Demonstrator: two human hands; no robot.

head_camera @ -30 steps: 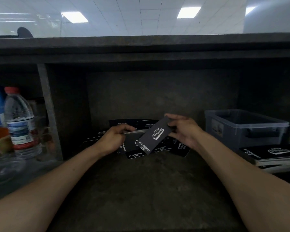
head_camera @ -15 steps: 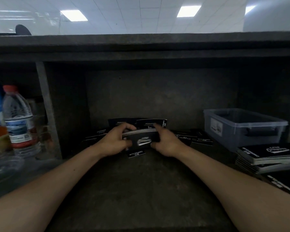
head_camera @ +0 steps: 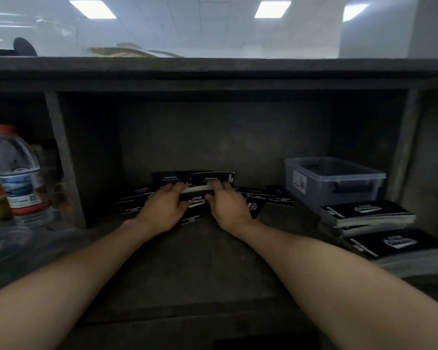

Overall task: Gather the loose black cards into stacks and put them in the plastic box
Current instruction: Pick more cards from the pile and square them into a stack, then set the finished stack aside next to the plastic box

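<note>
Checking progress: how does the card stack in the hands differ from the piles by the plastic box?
The held stack is gripped by the left hand and right hand; the piles lie untouched. The held stack is mid-shelf among loose cards; the piles lie beside the plastic box. Both are black, white-printed.

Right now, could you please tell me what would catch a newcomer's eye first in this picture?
In the middle of a dark shelf, the left hand and right hand grip a stack of black cards between them, over more loose cards spread behind. To the right stands a clear plastic box, with piled stacks in front of it.
</note>
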